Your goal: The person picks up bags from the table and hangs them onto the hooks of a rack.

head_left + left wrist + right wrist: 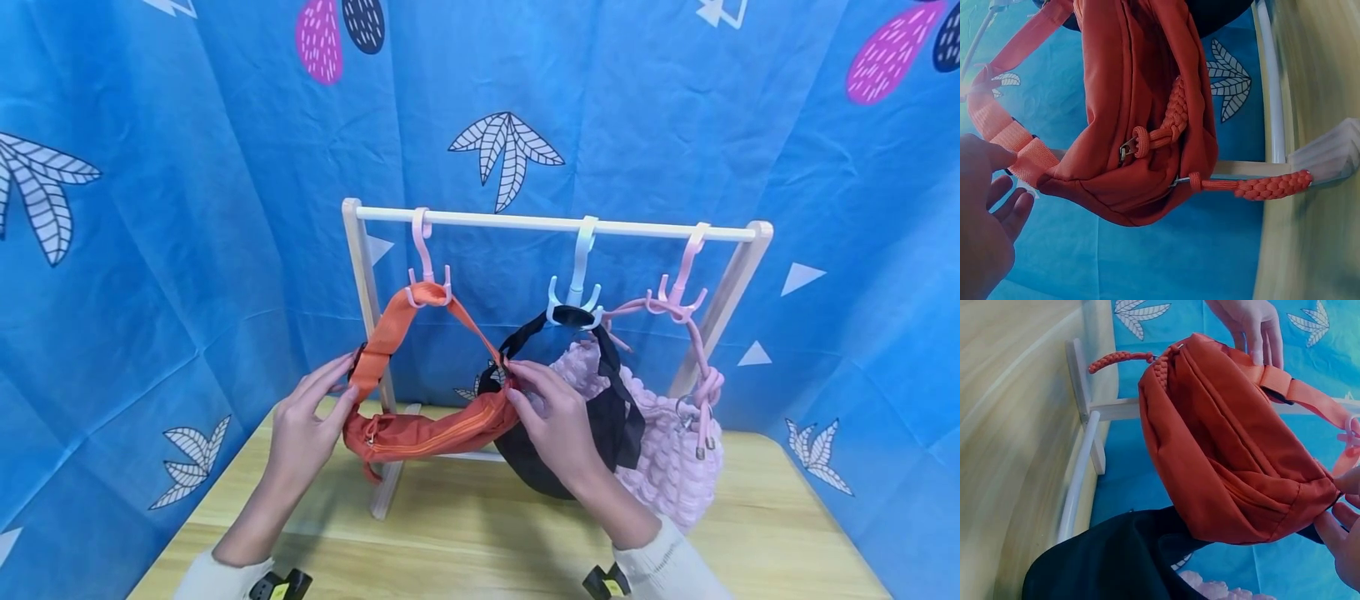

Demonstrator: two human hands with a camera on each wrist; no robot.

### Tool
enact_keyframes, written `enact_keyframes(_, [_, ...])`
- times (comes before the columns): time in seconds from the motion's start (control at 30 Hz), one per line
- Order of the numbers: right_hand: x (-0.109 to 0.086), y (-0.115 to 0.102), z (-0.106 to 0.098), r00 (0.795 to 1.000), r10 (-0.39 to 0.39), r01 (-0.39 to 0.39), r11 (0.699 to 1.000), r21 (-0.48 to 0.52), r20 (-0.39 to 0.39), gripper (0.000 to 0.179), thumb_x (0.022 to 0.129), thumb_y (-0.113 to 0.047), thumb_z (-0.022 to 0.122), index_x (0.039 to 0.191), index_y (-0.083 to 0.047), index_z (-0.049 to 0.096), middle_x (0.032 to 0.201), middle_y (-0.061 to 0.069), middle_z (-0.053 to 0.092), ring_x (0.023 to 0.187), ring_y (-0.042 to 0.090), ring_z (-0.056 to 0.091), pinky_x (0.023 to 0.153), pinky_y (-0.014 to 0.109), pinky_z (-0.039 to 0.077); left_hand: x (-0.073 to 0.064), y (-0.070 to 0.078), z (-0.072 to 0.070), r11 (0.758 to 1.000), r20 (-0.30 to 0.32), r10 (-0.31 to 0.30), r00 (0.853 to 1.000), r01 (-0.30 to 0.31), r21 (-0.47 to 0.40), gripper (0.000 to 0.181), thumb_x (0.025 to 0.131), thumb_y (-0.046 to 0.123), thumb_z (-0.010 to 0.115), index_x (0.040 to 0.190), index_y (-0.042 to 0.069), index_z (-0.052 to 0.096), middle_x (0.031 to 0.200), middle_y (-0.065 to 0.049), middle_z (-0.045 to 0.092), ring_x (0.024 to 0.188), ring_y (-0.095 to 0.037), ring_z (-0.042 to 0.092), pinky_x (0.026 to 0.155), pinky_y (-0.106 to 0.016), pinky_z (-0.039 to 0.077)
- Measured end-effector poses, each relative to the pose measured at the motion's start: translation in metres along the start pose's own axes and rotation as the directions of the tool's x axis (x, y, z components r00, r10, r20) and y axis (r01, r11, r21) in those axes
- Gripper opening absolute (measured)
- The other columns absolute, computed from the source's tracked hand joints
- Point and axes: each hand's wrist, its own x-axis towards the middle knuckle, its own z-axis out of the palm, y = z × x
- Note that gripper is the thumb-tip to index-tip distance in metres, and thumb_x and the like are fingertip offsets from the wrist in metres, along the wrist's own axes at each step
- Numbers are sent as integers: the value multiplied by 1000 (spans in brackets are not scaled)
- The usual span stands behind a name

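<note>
A red-orange waist bag (442, 429) hangs by its orange strap (388, 333) from the left pink hook (425, 258). My left hand (306, 417) pinches the strap near its buckle, at the bag's left end. On the other side my right hand (553, 412) holds the bag's right end between thumb and fingers, where the thin strap joins it. The left wrist view shows two braided zipper pulls (1272, 186) dangling from the bag. The right wrist view shows the bag's rounded body (1229, 456), with the right fingertips (1332, 531) at its corner.
A white-railed rack (510, 220) stands on the wooden table (465, 542). A black bag (540, 467) hangs from the blue hook (577, 275), partly behind my right hand. Further right, a puffy lilac bag (667, 475) hangs from another pink hook (684, 275). Blue patterned cloth (300, 167) surrounds the table.
</note>
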Motion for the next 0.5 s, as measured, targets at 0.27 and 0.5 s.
enact_keyframes(0.27, [-6, 0, -6, 1000, 7, -7, 1000, -23, 12, 39, 91, -2, 78, 129, -6, 71, 127, 12, 72, 110, 26, 75, 88, 39, 62, -4, 1, -3, 1000, -20, 17, 1000, -16, 12, 53, 79, -10, 82, 129, 4, 72, 129, -19, 73, 94, -34, 72, 101, -1, 40])
enact_keyframes(0.5, [-11, 1, -14, 1000, -17, 18, 999, -51, 24, 36, 91, -3, 78, 126, -5, 72, 125, 12, 73, 106, 23, 76, 85, 38, 64, -10, 4, -7, 998, -6, 22, 1000, -22, 50, 52, 77, -9, 83, 127, 3, 73, 128, -18, 73, 99, -32, 70, 97, 1, 38])
